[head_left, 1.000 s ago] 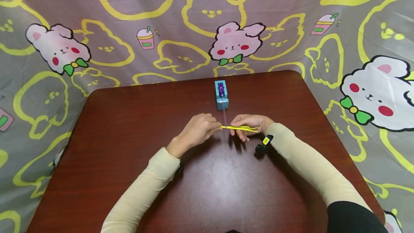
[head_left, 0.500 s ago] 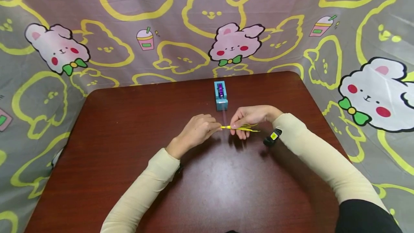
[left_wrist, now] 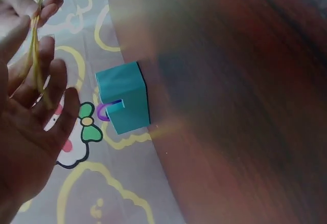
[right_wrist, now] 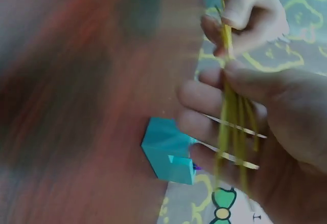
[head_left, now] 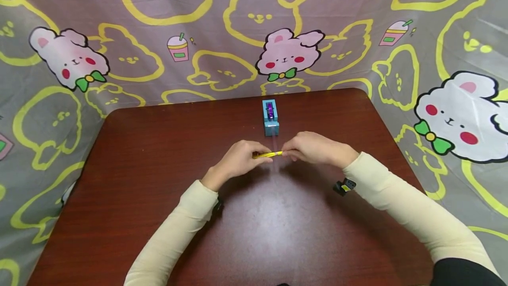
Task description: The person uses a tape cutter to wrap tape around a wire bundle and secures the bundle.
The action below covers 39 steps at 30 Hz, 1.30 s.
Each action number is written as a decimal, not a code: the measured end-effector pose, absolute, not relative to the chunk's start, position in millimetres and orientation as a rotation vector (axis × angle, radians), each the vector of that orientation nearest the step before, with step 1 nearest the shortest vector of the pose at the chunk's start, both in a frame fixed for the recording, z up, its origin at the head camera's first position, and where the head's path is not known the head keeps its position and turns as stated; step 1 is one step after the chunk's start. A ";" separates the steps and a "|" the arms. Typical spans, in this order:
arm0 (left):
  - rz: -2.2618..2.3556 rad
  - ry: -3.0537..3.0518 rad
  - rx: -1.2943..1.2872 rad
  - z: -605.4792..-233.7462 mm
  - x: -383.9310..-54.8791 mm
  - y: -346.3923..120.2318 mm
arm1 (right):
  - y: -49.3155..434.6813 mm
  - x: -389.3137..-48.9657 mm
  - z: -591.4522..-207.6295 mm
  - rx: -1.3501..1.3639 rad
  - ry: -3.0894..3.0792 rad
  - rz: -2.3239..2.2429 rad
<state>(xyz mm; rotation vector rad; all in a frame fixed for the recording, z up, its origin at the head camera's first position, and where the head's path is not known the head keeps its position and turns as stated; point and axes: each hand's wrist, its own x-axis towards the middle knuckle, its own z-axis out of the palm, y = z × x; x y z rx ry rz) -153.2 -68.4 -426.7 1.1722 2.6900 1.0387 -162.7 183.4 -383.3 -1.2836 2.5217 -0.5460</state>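
In the head view, both hands hold a bundle of thin yellow strands (head_left: 276, 153) above the table. My left hand (head_left: 244, 156) pinches its left part between thumb and fingers. Loose strand ends show along the palm in the left wrist view. My right hand (head_left: 307, 147) pinches the bundle's right end with its fingertips. In the right wrist view, yellow strands (right_wrist: 235, 111) fan out along the fingers. Beyond the hands stands a blue tape dispenser (head_left: 271, 129) with a purple core. A clear strip of tape (head_left: 274, 140) runs from it towards the bundle.
The dark brown table (head_left: 178, 136) has rounded far corners. A cloth with rabbit prints (head_left: 218, 21) hangs behind it and on both sides.
The right hand has gone from relaxed fingers beside the strands to pinching the bundle's right end. The loose strands at right are now hidden, while strands show in the left hand.
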 end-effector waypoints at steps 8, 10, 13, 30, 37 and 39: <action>1.352 2.218 0.733 -437.8 -175.4 -69.0 | 184.1 -148.1 -406.9 -1.759 2.928 -0.133; 1.420 2.083 0.634 -440.7 -180.7 -69.6 | 185.0 -147.1 -412.9 -1.807 2.964 -0.113; 1.463 1.900 0.517 -443.3 -186.6 -70.9 | 186.3 -146.5 -420.1 -1.853 2.991 -0.046; 1.357 1.783 0.561 -448.3 -188.2 -70.0 | 188.8 -146.4 -423.3 -1.884 2.979 0.085; 1.367 1.942 0.616 -441.1 -183.8 -67.2 | 184.1 -151.4 -405.6 -1.759 2.843 -0.143; 1.375 2.005 0.673 -438.3 -181.5 -66.6 | 184.0 -156.0 -399.0 -1.631 2.733 -0.340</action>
